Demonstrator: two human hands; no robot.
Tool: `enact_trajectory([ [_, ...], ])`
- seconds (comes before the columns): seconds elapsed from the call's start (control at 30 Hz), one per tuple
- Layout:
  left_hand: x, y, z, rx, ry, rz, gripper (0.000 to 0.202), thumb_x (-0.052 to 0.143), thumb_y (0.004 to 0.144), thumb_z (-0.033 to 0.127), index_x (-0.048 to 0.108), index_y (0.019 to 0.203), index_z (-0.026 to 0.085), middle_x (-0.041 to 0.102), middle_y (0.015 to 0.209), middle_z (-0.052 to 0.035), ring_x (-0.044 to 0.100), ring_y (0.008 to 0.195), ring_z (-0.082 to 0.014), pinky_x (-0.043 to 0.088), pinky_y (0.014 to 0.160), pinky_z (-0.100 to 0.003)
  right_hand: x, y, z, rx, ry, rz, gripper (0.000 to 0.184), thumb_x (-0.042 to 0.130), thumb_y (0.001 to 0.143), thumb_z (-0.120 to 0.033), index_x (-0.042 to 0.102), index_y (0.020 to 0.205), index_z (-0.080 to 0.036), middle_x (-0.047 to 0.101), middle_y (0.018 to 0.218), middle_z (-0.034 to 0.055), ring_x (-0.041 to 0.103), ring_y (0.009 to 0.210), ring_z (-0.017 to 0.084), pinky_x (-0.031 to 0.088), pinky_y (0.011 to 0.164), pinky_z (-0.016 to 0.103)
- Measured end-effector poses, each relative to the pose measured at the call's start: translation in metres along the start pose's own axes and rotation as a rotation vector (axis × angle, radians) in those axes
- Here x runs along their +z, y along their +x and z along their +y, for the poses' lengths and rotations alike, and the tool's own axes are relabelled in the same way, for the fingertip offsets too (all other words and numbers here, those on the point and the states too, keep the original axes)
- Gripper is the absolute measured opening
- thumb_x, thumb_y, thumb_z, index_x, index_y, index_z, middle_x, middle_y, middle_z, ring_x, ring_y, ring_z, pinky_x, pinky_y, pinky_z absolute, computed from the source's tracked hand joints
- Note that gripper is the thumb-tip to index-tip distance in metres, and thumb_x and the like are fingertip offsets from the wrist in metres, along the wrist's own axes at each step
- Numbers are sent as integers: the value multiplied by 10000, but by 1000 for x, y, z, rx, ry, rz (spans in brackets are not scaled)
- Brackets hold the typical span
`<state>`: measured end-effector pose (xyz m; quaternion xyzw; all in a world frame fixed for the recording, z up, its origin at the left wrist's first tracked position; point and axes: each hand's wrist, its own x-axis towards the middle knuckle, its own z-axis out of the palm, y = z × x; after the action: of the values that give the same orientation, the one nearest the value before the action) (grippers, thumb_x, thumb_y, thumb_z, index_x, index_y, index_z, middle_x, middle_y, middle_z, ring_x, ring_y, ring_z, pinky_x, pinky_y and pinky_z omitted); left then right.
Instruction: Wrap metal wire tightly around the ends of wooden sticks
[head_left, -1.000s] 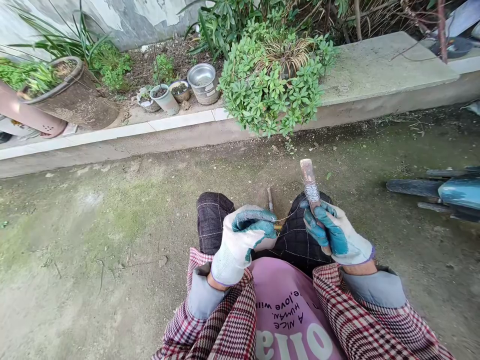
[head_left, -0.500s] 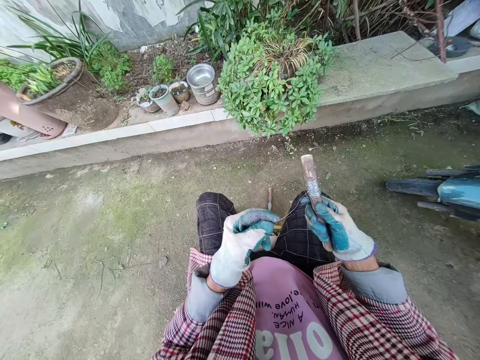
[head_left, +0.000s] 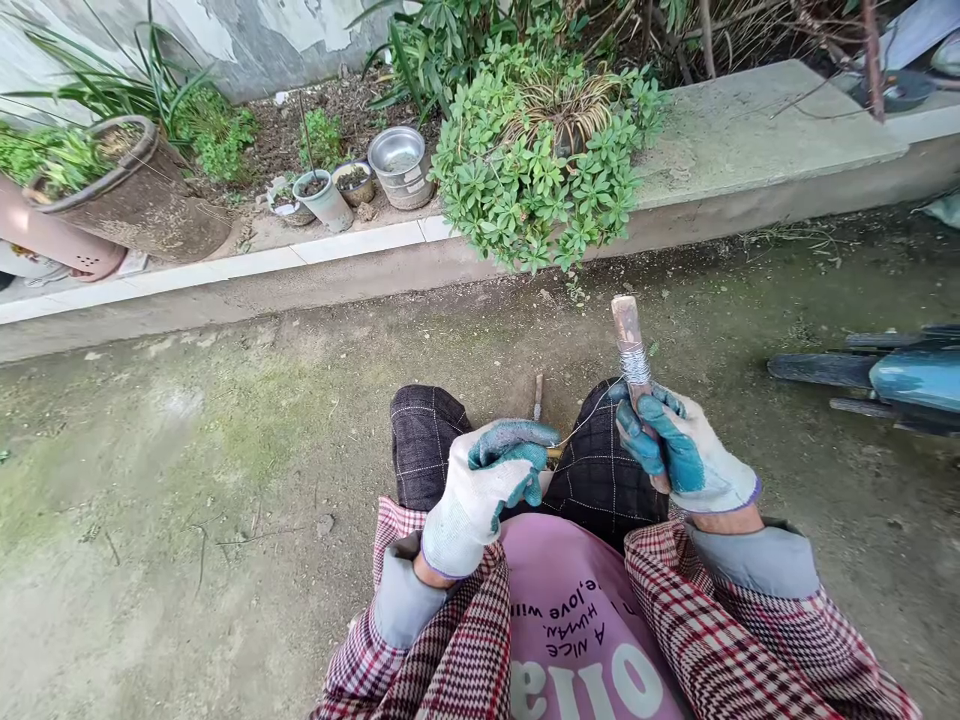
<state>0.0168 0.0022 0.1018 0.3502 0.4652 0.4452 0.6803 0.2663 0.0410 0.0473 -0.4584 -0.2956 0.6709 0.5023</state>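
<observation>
My right hand [head_left: 686, 450], in a white glove with a teal palm, is wrapped round a short wooden stick [head_left: 626, 322]. Several turns of thin silvery wire [head_left: 636, 367] circle the stick just above my fingers. A loose length of that wire runs slack across to my left hand [head_left: 499, 475], gloved the same way, which pinches it between thumb and fingers. Between my knees, past my left fingertips, a second thin stick [head_left: 538, 397] stands up; its lower part is hidden behind my hand.
A low tiled ledge [head_left: 360, 243] crosses ahead, bearing a metal pot [head_left: 401, 170], small planters, a large tilted clay pot [head_left: 135, 200] and a leafy green plant [head_left: 540, 170]. On the right, a blue object with dark prongs [head_left: 892, 380] lies on the bare ground.
My right hand has moved slightly to the right and up with the stick, and the stick has tilted a little. My left hand has stayed nearly still.
</observation>
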Motion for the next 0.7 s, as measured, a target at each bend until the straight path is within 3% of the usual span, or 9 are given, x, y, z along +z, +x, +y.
enact_trajectory([
  [0.3,-2,2,-5,-86,29,-12,262,755,859,261,826,1082,144,614,642,29,563,546,-96,485,552,-216,7,-3,-10,-20,39,-4,281,866,858,-427,709,872,-195,469,580,-65,328,391,50,245,319,183],
  [0.43,3,2,1,-103,37,-35,248,764,852,248,836,1065,142,610,633,30,548,532,-88,475,527,-202,25,-10,-26,-52,56,-71,378,931,739,-412,755,1004,-207,438,558,-90,293,381,53,242,299,179],
  [0.57,9,1,6,-74,67,32,230,731,811,191,846,1006,151,639,620,20,545,522,-82,455,501,-178,43,-17,-32,-34,85,-154,455,927,702,-408,775,1092,-231,460,563,-92,298,365,51,290,282,178],
  [0.7,15,3,5,-1,88,151,201,754,748,182,837,930,162,663,621,19,564,498,-83,445,473,-170,53,-17,-31,106,78,-209,384,917,669,-376,789,1009,-250,622,661,-32,471,378,98,408,288,228],
])
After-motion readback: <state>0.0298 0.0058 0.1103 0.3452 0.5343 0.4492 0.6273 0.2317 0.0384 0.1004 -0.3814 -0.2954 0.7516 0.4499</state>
